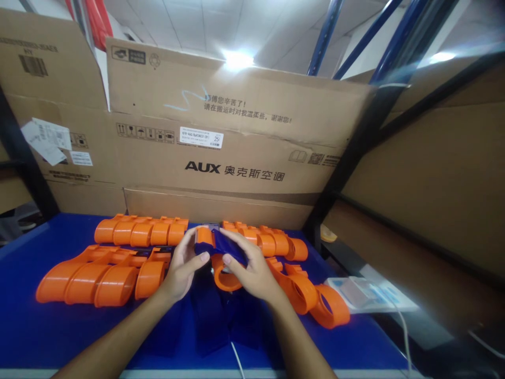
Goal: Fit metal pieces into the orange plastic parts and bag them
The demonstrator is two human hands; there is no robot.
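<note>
In the middle of the head view, an orange plastic tape dispenser (228, 281) is held up between both my hands. Its round ring faces me, and a dark blue, glossy piece (229, 247) lies across its top. My left hand (183, 268) grips the left end, thumb on the near side. Around the right end closes my right hand (252, 266), its thumb by the ring. The far-side fingers are partly hidden. Dark blue, shiny sheet-like material (211, 321) lies below my hands; its kind is unclear.
Rows of orange tape dispensers (116, 284) lie left, with more dispensers (331, 305) right. A blue table surface (158, 342) carries them. Behind stands a cardboard sheet (158, 158). A white-and-blue package (366, 295) and a white cable (405, 337) are at right, near dark posts (343, 163).
</note>
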